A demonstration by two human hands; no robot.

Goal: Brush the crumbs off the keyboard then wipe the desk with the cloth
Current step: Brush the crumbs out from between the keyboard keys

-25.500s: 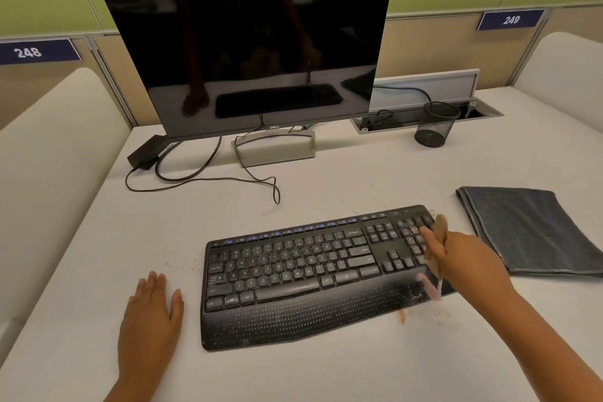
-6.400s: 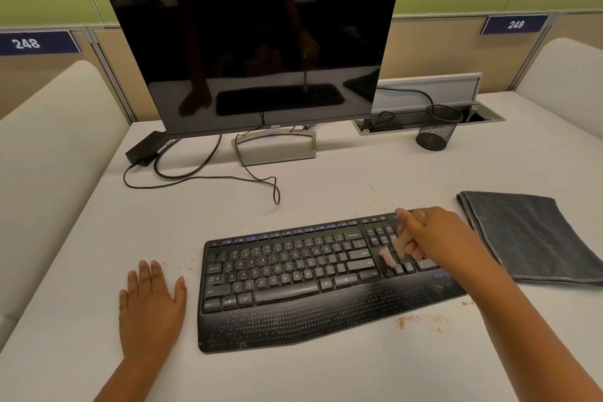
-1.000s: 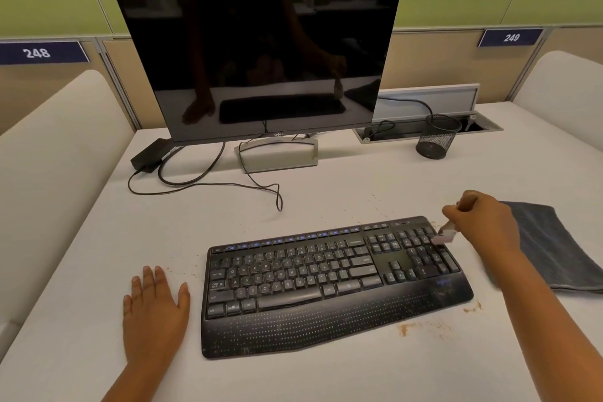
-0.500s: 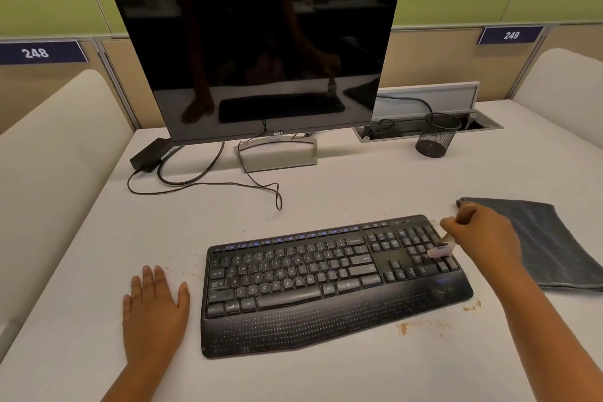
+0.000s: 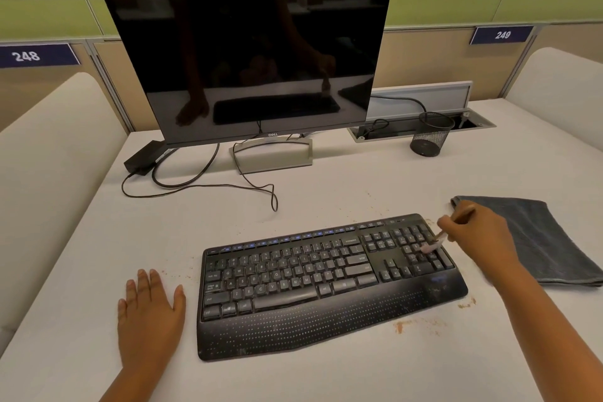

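A black keyboard (image 5: 319, 284) lies on the white desk (image 5: 326, 192) in front of me. My right hand (image 5: 479, 232) grips a small brush (image 5: 439, 240) with a wooden handle, and its pale bristles touch the number pad at the keyboard's right end. My left hand (image 5: 148, 316) rests flat on the desk just left of the keyboard. Brown crumbs (image 5: 424, 323) lie on the desk below the keyboard's right corner, with finer ones left of it. A folded dark grey cloth (image 5: 538, 245) lies to the right, partly behind my right hand.
A black monitor (image 5: 254, 68) stands at the back on a silver base, with a power brick (image 5: 145, 157) and looping cables (image 5: 208, 186) to its left. A black mesh cup (image 5: 430, 134) stands by an open cable tray (image 5: 424, 127). Padded dividers flank the desk.
My right hand has brought the brush down from the keyboard's upper right corner onto the number pad keys. My left hand has stayed flat in place.
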